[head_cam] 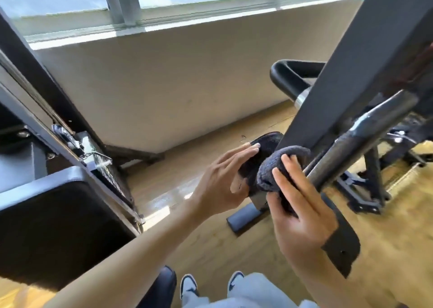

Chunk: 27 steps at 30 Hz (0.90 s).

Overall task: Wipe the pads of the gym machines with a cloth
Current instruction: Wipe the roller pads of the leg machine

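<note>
While the dark cloth (276, 167) sat bunched at centre frame beside the grey bar (356, 143), my left hand (222, 179) and right hand (302, 204) pinched its soft, light, floppy folds, best gripped by gathered thickness.

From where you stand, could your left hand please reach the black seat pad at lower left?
Probably yes: the left hand holds the cloth, but the pad lies beside that forearm, nothing between.
</note>
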Each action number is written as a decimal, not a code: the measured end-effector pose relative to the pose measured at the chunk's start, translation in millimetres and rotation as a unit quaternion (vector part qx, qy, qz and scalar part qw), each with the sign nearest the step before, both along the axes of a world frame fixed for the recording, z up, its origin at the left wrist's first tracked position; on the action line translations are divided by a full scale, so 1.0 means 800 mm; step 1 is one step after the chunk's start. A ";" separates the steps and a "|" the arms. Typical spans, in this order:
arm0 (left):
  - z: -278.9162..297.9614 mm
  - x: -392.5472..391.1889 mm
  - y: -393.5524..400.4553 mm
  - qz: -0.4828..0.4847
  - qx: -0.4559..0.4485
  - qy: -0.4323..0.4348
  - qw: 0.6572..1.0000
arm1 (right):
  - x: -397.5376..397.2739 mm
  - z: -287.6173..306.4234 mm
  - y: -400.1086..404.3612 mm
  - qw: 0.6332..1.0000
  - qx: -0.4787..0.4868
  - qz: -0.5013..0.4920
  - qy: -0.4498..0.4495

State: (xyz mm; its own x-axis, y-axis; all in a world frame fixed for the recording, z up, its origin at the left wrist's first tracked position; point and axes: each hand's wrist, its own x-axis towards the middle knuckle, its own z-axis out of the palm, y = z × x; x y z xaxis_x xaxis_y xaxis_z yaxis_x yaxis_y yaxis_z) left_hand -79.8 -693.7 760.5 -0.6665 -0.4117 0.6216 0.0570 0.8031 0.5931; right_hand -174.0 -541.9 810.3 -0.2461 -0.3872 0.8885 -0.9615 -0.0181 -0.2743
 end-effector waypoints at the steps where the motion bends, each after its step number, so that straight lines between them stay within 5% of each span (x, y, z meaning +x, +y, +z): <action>1: 0.000 0.000 -0.003 -0.014 0.002 0.001 1.000 | 0.004 -0.005 -0.007 1.000 0.008 0.004 -0.008; 11: 0.017 -0.013 -0.011 -0.060 0.041 -0.018 0.997 | -0.003 -0.022 -0.043 0.992 0.029 -0.087 -0.092; 18: 0.032 -0.030 -0.020 -0.101 0.016 -0.002 0.995 | 0.002 -0.018 -0.058 0.965 0.147 -0.091 -0.197; 22: 0.035 -0.055 -0.048 -0.163 0.013 -0.016 0.986 | 0.004 0.004 -0.071 0.929 0.166 -0.049 -0.329; 27: 0.046 -0.090 -0.087 -0.293 0.016 -0.065 0.954 | 0.015 0.014 -0.094 0.915 0.168 -0.111 -0.351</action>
State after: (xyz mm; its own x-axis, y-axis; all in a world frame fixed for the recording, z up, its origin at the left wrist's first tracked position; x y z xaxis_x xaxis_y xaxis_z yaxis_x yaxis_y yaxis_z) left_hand -151.4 -763.1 797.5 -0.8588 0.0386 0.5109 0.4150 0.6372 0.6494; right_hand -162.1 -617.1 821.3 -0.8159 -0.4804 0.3217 -0.5163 0.3551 -0.7793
